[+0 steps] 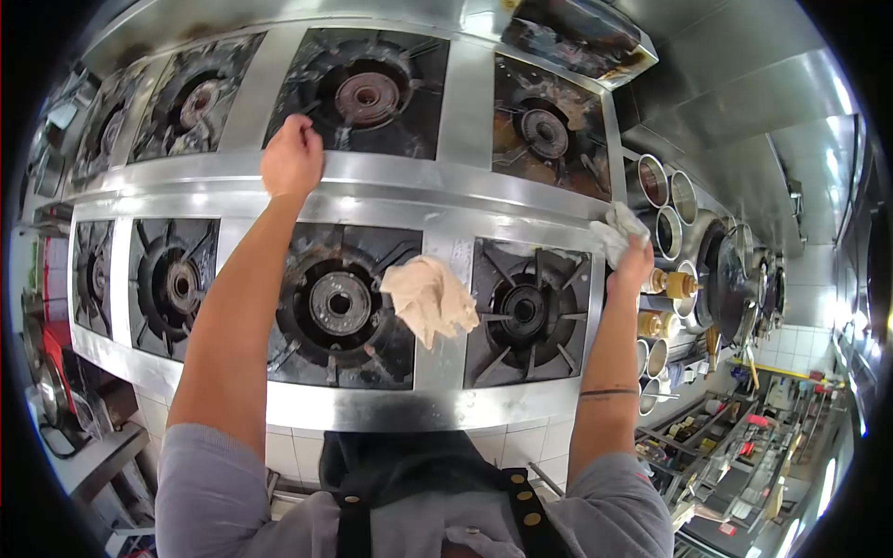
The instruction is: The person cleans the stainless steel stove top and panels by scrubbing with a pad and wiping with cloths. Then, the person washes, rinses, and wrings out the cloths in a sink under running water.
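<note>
My left hand [293, 156] is closed at the front left corner of a back-row burner [367, 93]. Its curled fingers hide whatever they may hold. In my right hand [633, 265] is a crumpled white cloth [620, 232], bunched at the right end of the steel stove [372, 181]. A beige cloth [431, 298] lies loosely folded on the steel strip between two front-row burners, partly over the edge of the left one [339, 305]. The other front burner [524, 312] has dark grate bars around it.
Round metal containers [653, 181] and bottles with yellowish contents [684, 285] stand just right of the stove. Dark pans [730, 279] are farther right. A stained metal box [581, 42] sits at the back right.
</note>
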Tool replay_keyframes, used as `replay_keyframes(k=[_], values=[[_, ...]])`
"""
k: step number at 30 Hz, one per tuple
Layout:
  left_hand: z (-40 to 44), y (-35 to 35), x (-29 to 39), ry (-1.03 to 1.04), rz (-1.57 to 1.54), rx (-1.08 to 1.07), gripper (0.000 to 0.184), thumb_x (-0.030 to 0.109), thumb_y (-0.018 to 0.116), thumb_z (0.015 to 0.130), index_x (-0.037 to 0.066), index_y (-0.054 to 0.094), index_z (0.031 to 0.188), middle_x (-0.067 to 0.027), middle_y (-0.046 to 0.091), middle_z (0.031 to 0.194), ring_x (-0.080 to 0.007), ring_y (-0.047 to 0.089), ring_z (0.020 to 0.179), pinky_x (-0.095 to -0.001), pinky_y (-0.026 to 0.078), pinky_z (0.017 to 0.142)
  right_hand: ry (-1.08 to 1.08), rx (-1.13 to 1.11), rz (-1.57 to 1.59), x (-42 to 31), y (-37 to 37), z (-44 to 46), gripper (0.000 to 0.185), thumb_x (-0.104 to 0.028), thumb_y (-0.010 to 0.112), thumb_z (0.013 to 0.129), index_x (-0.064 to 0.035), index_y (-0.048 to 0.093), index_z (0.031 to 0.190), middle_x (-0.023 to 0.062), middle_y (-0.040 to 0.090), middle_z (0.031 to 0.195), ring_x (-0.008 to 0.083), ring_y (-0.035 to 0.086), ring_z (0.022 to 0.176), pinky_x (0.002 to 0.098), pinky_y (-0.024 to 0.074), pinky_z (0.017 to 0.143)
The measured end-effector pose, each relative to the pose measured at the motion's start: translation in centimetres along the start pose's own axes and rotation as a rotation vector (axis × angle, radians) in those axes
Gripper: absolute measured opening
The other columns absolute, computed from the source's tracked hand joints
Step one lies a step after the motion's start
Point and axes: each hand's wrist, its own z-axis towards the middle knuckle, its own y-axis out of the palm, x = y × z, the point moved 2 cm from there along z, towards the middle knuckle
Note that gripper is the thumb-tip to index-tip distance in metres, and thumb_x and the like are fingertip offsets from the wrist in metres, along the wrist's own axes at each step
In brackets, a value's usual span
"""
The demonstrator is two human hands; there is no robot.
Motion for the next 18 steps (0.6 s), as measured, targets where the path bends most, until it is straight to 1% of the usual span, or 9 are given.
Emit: replay_keyframes(k=[1, 3, 6, 9, 11, 13, 15, 16, 18], values=[[-0.2, -0.5, 0.2, 0.013, -0.055, 0.004, 0.012, 0.015, 0.062, 0.091, 0.012, 0.065, 0.102, -0.0112, 0.068, 0.086, -0.0358, 0.066, 0.084, -0.0478, 0.052, 0.074, -0.007, -0.009, -0.009, 0.1, -0.7, -0.7, 0.041, -0.012, 0.058, 0.098, 0.0027, 0.057, 0.135, 0.0161, 0.069, 0.125, 0.0355, 0.069, 0.111, 0.0449, 0.0540, 0.100], [-2.8, -1.4, 2.0, 0.395, -0.237, 0.101, 0.020, 0.004, 0.066, 0.082, 0.006, 0.065, 0.102, -0.0131, 0.067, 0.092, -0.0350, 0.063, 0.087, -0.0465, 0.050, 0.079, 0.183, -0.035, 0.360, 0.2, -1.8, -2.2, 0.036, -0.018, 0.052, 0.104, 0.0028, 0.058, 0.132, 0.0148, 0.068, 0.124, 0.0305, 0.069, 0.111, 0.0432, 0.0555, 0.098], [-13.0, -2.8, 8.7, 0.567, -0.306, -0.463, 0.018, 0.021, 0.072, 0.079, 0.012, 0.073, 0.094, -0.0083, 0.070, 0.105, -0.0329, 0.063, 0.106, -0.0501, 0.047, 0.095, 0.094, 0.023, 0.293, -3.4, -0.2, -7.3, 0.038, -0.021, 0.048, 0.106, 0.0021, 0.056, 0.136, 0.0153, 0.063, 0.131, 0.0294, 0.065, 0.116, 0.0415, 0.0533, 0.101], [-21.0, -3.7, 13.1, 0.730, -0.223, -0.395, 0.048, 0.024, 0.072, 0.082, 0.018, 0.066, 0.130, -0.0059, 0.064, 0.128, -0.0284, 0.056, 0.126, -0.0524, 0.040, 0.105, -0.035, -0.003, 0.203, -5.2, 0.4, -9.3, 0.044, -0.017, 0.048, 0.107, 0.0018, 0.049, 0.146, 0.0152, 0.058, 0.140, 0.0269, 0.061, 0.123, 0.0383, 0.0488, 0.105], [-24.0, -2.3, 12.8, 0.724, -0.125, -0.471, 0.043, 0.020, 0.070, 0.084, 0.016, 0.065, 0.127, -0.0064, 0.064, 0.125, -0.0286, 0.057, 0.123, -0.0507, 0.041, 0.103, -0.294, -0.015, 0.208, -7.3, 1.8, -10.0, 0.045, -0.016, 0.047, 0.107, 0.0017, 0.046, 0.149, 0.0150, 0.058, 0.141, 0.0250, 0.060, 0.123, 0.0366, 0.0465, 0.107], [-25.6, -2.5, 12.9, 0.710, -0.028, -0.547, 0.039, 0.017, 0.067, 0.087, 0.014, 0.065, 0.125, -0.0069, 0.064, 0.123, -0.0288, 0.059, 0.120, -0.0490, 0.042, 0.101, -0.375, 0.040, 0.126, -9.1, 3.6, -11.3, 0.043, -0.015, 0.047, 0.107, 0.0028, 0.049, 0.146, 0.0151, 0.060, 0.137, 0.0235, 0.061, 0.120, 0.0361, 0.0482, 0.105], [-26.8, -3.6, 12.7, 0.602, -0.291, -0.814, 0.026, 0.013, 0.064, 0.088, 0.010, 0.065, 0.114, -0.0075, 0.064, 0.113, -0.0292, 0.062, 0.109, -0.0465, 0.045, 0.096, -0.433, -0.182, 0.154, -9.6, 5.0, -10.9, 0.039, -0.016, 0.048, 0.107, 0.0030, 0.055, 0.140, 0.0152, 0.063, 0.132, 0.0227, 0.064, 0.116, 0.0358, 0.0501, 0.102], [-27.2, -4.7, 12.8, 0.581, -0.496, -0.724, 0.017, 0.013, 0.066, 0.089, 0.009, 0.063, 0.105, -0.0089, 0.064, 0.104, -0.0314, 0.063, 0.100, -0.0434, 0.047, 0.089, -0.340, -0.220, 0.120, -9.9, 5.4, -10.7, 0.037, -0.016, 0.049, 0.107, 0.0037, 0.059, 0.136, 0.0144, 0.067, 0.125, 0.0220, 0.065, 0.112, 0.0350, 0.0517, 0.099], [-26.7, -9.2, 13.4, 0.487, -0.563, -0.708, 0.014, 0.012, 0.066, 0.091, 0.009, 0.062, 0.104, -0.0090, 0.063, 0.102, -0.0291, 0.063, 0.098, -0.0409, 0.047, 0.088, -0.069, -0.408, 0.422, -11.5, 6.7, -11.5, 0.035, -0.019, 0.053, 0.106, 0.0051, 0.061, 0.131, 0.0125, 0.069, 0.120, 0.0205, 0.065, 0.110, 0.0348, 0.0511, 0.098]])
